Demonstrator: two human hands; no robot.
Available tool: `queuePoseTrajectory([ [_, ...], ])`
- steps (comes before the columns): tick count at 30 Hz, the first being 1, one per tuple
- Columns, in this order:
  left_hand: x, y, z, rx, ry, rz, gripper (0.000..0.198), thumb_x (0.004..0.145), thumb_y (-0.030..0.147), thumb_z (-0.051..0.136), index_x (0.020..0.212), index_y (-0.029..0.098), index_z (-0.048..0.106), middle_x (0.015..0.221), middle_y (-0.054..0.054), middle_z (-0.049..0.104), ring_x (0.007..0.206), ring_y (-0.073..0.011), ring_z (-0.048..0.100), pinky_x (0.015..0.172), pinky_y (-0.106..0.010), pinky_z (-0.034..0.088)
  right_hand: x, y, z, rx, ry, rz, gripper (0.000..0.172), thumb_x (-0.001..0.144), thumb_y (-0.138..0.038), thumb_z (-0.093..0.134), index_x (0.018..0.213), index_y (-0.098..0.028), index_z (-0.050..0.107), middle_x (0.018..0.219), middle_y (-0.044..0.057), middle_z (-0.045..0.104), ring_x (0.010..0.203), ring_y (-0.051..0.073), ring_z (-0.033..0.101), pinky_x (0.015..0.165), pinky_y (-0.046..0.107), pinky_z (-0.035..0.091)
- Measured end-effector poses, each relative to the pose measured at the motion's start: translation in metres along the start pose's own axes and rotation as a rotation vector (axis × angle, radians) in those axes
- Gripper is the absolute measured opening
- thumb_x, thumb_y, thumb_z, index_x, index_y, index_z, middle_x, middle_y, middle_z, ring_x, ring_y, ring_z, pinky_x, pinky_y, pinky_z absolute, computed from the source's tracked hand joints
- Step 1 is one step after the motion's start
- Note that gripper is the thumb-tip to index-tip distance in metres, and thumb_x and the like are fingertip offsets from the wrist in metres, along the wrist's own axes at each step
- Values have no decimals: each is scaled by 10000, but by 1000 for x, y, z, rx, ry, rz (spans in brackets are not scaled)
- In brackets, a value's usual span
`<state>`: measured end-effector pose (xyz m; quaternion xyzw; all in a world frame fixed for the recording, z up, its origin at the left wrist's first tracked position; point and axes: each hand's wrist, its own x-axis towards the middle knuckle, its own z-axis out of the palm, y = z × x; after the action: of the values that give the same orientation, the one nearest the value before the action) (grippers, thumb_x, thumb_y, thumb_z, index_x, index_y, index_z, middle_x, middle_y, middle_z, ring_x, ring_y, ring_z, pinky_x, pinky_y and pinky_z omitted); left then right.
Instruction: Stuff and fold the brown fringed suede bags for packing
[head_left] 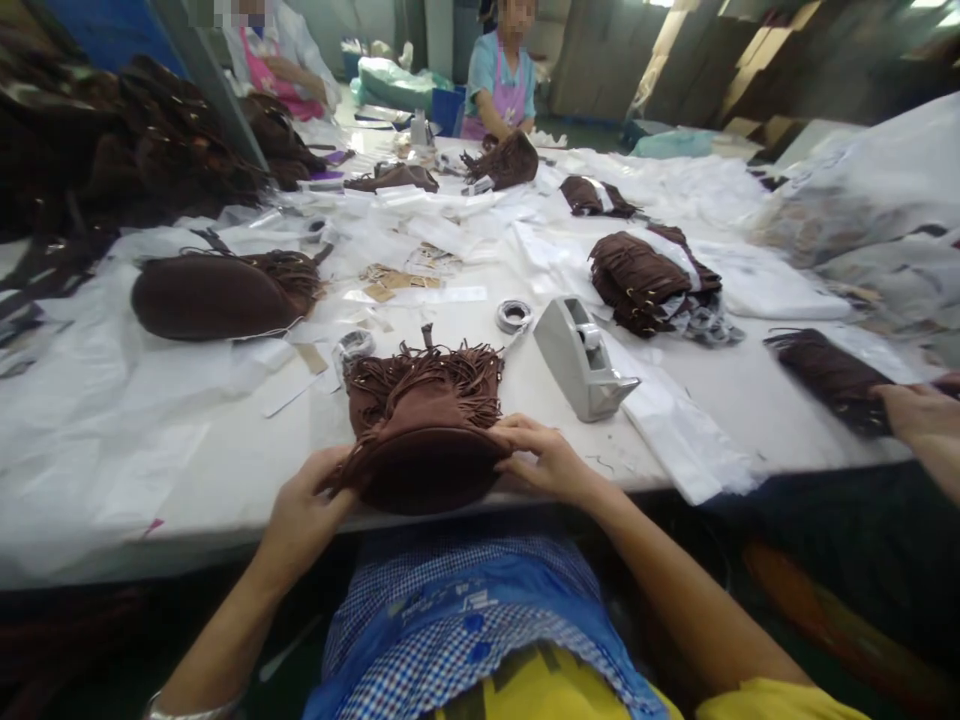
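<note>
A brown fringed bag (pixel 427 405) lies on the table's front edge, its dark oval base facing me and its fringe pointing away. My left hand (pixel 311 510) pinches the left end of the base rim. At the right end, my right hand (pixel 544 460) grips the same rim between thumb and fingers. Just beyond the bag's left corner sits a wrapped roll of tape (pixel 354 347). To the right of the bag stands a grey tape dispenser (pixel 581 360), with another tape roll (pixel 514 316) beside it.
Another brown bag (pixel 217 295) lies at left. Folded bags with white bands (pixel 652 275) rest at right, near clear plastic sleeves (pixel 682 430). A co-worker's hand (pixel 926 415) touches a brown bundle (pixel 825 380) at far right. Two people work across the table; dark bags (pixel 150 150) are heaped at left.
</note>
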<state>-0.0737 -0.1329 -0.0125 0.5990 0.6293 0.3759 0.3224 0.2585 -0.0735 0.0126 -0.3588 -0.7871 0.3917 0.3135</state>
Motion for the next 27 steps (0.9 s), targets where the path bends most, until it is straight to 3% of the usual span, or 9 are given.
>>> queuePoseTrajectory([
  [3,5,-4,-4,-14,-72,22,383,797,464,685,1092,219,681,1109,-48,708,992,-235,660,874,-307,540,3,0,-5,2,-24,34,138,860,-311,658,960,-216,649,1069,56,607,950,175,599,749,271,535],
  [5,9,-3,-6,6,-101,13,392,778,468,698,1078,217,684,1077,-46,721,951,-239,673,822,-296,554,6,2,-6,-46,-28,40,77,827,-244,662,833,-202,598,948,24,594,827,143,572,651,223,482],
  [10,17,1,-13,76,-166,36,315,722,445,710,911,196,669,872,-24,714,752,-195,660,675,-243,540,11,11,-1,-207,17,-12,193,726,-77,578,681,-200,437,694,-51,457,633,98,406,585,212,309],
  [15,13,-4,-13,243,-58,116,165,729,342,631,695,192,572,631,40,559,592,-121,525,562,-193,428,4,23,5,-274,87,-45,268,619,-29,462,636,-212,267,641,-53,368,589,100,335,558,237,232],
  [20,-1,-8,0,382,127,185,155,728,192,540,606,200,445,576,59,424,556,-101,413,551,-206,343,-6,26,8,-452,82,-20,227,627,-45,469,654,-211,317,670,-38,417,594,114,375,564,249,243],
  [24,-6,-3,-2,440,101,133,97,752,189,564,693,211,489,643,49,506,609,-126,499,587,-227,389,-10,21,9,-597,108,-25,140,760,-163,576,750,-221,449,760,-12,520,670,146,489,596,251,322],
  [27,-12,8,-12,495,108,214,102,800,267,630,864,209,575,887,-18,635,861,-200,612,774,-299,484,-14,17,12,-624,212,-59,128,805,-204,607,883,-221,507,886,30,589,825,194,575,711,272,420],
])
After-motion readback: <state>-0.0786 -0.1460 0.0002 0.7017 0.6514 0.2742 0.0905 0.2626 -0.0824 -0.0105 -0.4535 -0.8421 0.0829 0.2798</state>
